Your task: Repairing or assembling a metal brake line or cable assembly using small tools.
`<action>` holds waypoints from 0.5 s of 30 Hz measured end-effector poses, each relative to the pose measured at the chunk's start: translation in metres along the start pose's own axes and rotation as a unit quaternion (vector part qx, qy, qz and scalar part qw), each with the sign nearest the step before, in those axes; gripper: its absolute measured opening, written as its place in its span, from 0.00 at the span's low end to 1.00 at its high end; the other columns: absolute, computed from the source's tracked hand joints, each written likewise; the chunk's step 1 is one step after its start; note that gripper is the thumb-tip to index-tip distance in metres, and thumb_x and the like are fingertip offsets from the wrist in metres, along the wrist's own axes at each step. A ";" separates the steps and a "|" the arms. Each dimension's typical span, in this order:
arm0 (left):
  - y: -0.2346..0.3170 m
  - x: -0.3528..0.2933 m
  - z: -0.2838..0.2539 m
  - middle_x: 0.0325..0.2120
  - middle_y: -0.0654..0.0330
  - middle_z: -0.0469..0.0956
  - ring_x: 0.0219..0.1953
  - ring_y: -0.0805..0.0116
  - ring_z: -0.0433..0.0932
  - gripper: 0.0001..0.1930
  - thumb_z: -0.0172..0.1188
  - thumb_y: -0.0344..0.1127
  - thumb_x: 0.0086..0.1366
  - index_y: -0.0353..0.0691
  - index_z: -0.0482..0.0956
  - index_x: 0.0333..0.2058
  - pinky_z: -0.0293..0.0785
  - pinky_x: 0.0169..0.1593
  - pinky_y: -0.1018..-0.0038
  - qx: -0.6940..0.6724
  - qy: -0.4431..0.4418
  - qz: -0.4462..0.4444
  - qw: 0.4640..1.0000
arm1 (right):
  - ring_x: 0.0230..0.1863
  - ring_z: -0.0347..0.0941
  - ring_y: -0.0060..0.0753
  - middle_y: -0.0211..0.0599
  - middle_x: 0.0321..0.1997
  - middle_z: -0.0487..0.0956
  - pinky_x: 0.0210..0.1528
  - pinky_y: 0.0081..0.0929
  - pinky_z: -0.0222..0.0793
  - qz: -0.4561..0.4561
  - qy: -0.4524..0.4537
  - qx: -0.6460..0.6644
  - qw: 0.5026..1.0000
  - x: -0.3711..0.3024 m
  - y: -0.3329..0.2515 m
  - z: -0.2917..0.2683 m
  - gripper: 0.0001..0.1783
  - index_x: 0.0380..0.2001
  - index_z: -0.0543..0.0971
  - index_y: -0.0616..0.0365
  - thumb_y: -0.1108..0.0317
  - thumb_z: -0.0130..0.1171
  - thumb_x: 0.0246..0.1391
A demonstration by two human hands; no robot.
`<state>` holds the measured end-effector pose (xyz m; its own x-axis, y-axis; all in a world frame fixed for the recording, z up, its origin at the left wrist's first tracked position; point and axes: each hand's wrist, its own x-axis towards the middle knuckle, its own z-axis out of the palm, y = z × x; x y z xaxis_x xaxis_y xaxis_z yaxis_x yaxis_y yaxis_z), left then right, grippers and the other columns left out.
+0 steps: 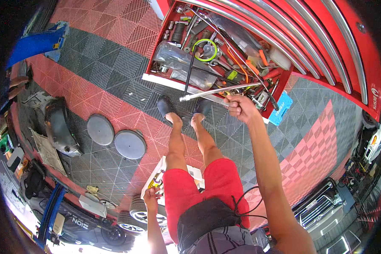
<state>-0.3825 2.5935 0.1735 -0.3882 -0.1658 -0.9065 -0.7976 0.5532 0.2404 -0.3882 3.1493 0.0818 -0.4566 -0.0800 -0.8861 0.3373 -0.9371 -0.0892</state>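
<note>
Nearest the camera: the person's dark grey top [220, 241], with red shorts [184, 186] below it.
Long metal bar [221, 90]: slants across the front of the drawer, one end jutting past the front edge over the floor, the other above the tools inside.
Right hand [241, 108]: fingers curled in, just beside the bar at the drawer front; whether it grips the bar or something smaller, I cannot tell.
Left hand [151, 200]: low beside the shorts, half open, fingers loosely bent, nothing seen in it.
Drawer [156, 80]: pulled out, crowded with sockets, wrenches, clear plastic bags and a lime-green ring [216, 51].
Cabinet [368, 89]: red, with long curved-looking silver handles; a blue box [282, 109] sits beside the drawer's corner.
Floor [114, 72]: ribbed tiles in bands of red and grey; the person stands on it in dark clogs [165, 106].
Left of the legs: two round grey discs [100, 129], then a black curved panel [61, 127].
Beyond the left hand: wheels [137, 205] and a yellow coil spring [154, 183] in a white box.
Room edges: blue metal equipment [36, 46] at upper left, a vehicle with a bright grille [319, 209] at lower right.
</note>
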 end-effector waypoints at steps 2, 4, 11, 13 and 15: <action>-0.004 -0.003 0.006 0.34 0.58 0.80 0.24 0.74 0.77 0.16 0.45 0.43 0.71 0.35 0.70 0.45 0.71 0.26 0.79 0.008 -0.001 0.012 1.000 | 0.10 0.52 0.11 0.16 0.12 0.60 0.12 0.14 0.47 -0.008 -0.030 -0.022 0.999 -0.013 0.007 0.001 0.09 0.30 0.72 0.65 0.68 0.51 0.57; -0.004 -0.007 0.014 0.34 0.57 0.80 0.24 0.74 0.76 0.17 0.45 0.44 0.71 0.35 0.71 0.45 0.71 0.27 0.79 0.006 -0.008 0.013 1.000 | 0.10 0.52 0.11 0.16 0.12 0.61 0.12 0.14 0.47 -0.017 -0.049 0.003 0.999 -0.025 0.009 -0.006 0.09 0.29 0.72 0.65 0.68 0.51 0.57; -0.009 0.002 0.015 0.32 0.60 0.81 0.23 0.76 0.75 0.17 0.45 0.44 0.71 0.36 0.72 0.44 0.68 0.25 0.81 -0.003 -0.020 0.029 0.999 | 0.11 0.53 0.11 0.16 0.13 0.62 0.15 0.14 0.50 -0.094 -0.086 0.062 0.990 -0.044 0.000 0.024 0.10 0.31 0.73 0.61 0.64 0.52 0.59; -0.006 0.001 0.020 0.32 0.60 0.81 0.23 0.77 0.75 0.16 0.45 0.44 0.71 0.37 0.72 0.43 0.68 0.24 0.81 -0.010 -0.016 0.032 0.999 | 0.11 0.53 0.11 0.16 0.13 0.62 0.15 0.14 0.50 -0.118 -0.106 0.162 0.974 -0.044 -0.015 0.032 0.09 0.31 0.72 0.58 0.64 0.52 0.60; -0.004 0.000 0.027 0.32 0.60 0.81 0.23 0.76 0.76 0.15 0.46 0.44 0.70 0.38 0.72 0.40 0.68 0.24 0.81 -0.024 -0.018 0.041 0.999 | 0.11 0.54 0.11 0.15 0.14 0.63 0.15 0.14 0.51 -0.180 -0.139 0.243 0.943 -0.028 -0.037 0.028 0.08 0.28 0.71 0.52 0.63 0.52 0.60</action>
<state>-0.3668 2.6130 0.1635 -0.4366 -0.0910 -0.8950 -0.7855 0.5236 0.3299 -0.4113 3.1764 0.1225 -0.6903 0.2501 -0.6789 -0.2670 -0.9602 -0.0823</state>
